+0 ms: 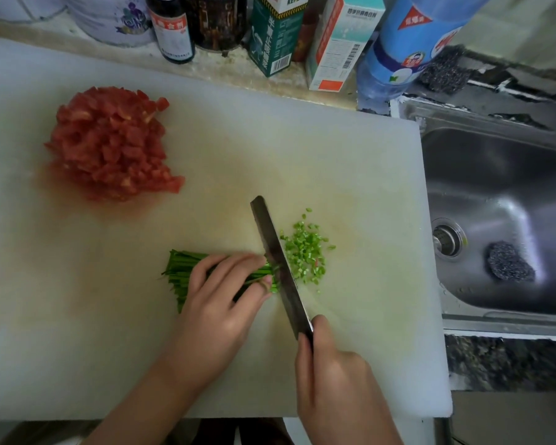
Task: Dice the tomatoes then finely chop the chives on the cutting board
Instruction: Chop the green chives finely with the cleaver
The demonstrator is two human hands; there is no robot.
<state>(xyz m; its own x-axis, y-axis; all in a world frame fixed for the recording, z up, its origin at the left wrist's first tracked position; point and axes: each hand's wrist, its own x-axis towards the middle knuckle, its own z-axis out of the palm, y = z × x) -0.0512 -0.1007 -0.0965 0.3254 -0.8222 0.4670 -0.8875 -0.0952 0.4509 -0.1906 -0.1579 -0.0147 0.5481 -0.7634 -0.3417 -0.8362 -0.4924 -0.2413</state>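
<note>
Nearest, right hand (331, 370): it is wrapping closed round the handle of the knife (278, 261), one finger reaching up beside the blade's heel. If that grip is getting wet, I'd worry about it slipping on a downstroke.
Left hand (225, 300): it is curling over the chives (178, 274), fingers and thumb pinning the bundle to the cutting board (350, 155).
Fingertips (260, 260): they are sitting right against the flat of the blade, and the thumb tip is poking out just beside the edge. To my eye that is the likeliest thing to get nicked, the more so with a shorter bundle.
Chives: the uncut ends are fanning out left of the hand, so loose stalks may be rolling free and coming out long instead of fine.
Chopped chives (305, 252): they are piling up just right of the blade, with a few bits straying towards the side of the sink (495, 187), where they could be getting lost.
Diced tomatoes (113, 142): they are sitting heaped at the board's far left, well apart from the chives. Juice is pooling round them and may be making the board slick.
Worktop (212, 69): cartons (341, 43) and bottles are crowding just behind the board, and a careless reach could be toppling one.
</note>
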